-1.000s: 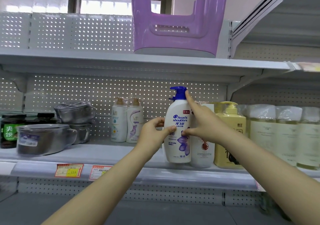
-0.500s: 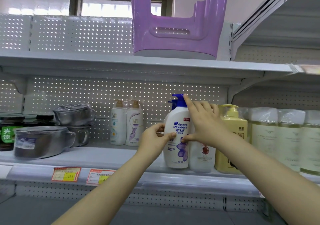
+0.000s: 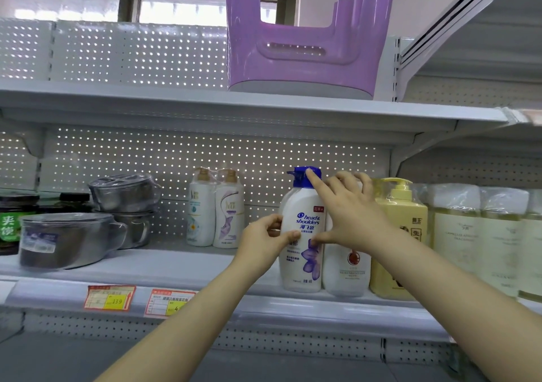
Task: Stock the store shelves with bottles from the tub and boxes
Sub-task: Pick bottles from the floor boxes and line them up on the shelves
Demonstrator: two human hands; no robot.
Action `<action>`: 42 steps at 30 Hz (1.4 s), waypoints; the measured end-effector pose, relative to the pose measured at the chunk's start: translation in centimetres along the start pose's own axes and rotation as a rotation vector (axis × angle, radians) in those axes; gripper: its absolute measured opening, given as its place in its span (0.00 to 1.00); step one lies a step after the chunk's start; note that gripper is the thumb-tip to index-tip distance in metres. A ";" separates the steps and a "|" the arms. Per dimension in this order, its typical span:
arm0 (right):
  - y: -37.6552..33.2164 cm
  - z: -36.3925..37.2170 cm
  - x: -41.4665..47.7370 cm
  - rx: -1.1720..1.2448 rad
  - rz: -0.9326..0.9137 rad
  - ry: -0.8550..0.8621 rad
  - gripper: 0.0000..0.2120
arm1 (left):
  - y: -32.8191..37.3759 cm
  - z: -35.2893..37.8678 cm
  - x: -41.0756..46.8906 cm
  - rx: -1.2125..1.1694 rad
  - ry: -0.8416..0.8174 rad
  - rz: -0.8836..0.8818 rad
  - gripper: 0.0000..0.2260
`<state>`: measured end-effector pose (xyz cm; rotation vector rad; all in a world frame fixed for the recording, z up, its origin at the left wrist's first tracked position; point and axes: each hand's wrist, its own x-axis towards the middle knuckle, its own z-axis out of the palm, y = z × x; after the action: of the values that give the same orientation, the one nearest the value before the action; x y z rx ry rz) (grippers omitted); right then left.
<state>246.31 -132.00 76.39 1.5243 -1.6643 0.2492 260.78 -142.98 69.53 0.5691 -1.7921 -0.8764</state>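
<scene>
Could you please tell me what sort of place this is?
Most likely a shop aisle: grey perforated-metal shelving carries red-and-yellow price tags, and packaged toiletries stand in a row, including a white blue-capped shampoo bottle and a yellow pump bottle.

The shampoo bottle point(image 3: 302, 264) is white with a blue pump top point(image 3: 299, 173), blue lettering and a purple flower print. Right of it come a white bottle point(image 3: 346, 277) with a red round mark and a pale yellow pump bottle point(image 3: 406, 220); above it a lilac stool point(image 3: 308, 47), behind it a pale grey back panel point(image 3: 176, 158) patterned with holes.
</scene>
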 end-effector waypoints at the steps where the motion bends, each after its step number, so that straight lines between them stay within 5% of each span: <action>1: 0.2 0.0 0.1 -0.003 -0.001 -0.004 0.58 | 0.0 -0.2 0.1 0.003 -0.025 -0.006 0.11; 12: 0.6 0.6 0.4 0.035 -0.052 0.020 0.45 | -2.1 -2.4 2.8 -0.090 -0.062 -0.020 0.04; 20: 0.7 1.0 0.4 0.045 -0.025 0.005 0.44 | -3.1 -2.2 3.5 -0.200 -0.149 -0.082 0.06; 23: 0.8 1.1 0.5 0.051 -0.024 0.005 0.44 | -3.0 -2.2 3.6 -0.221 -0.232 -0.089 0.18; 29: 0.7 1.2 0.5 0.063 -0.025 0.015 0.43 | -2.9 -2.0 4.2 -0.180 -0.363 -0.121 0.63; 42: 0.7 1.2 0.4 0.049 -0.022 0.023 0.44 | -2.6 -0.8 5.7 -0.254 -0.555 -0.194 0.72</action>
<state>245.20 -132.86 76.20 1.5699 -1.6331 0.2962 259.33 -148.92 70.98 0.3557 -2.0887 -1.4818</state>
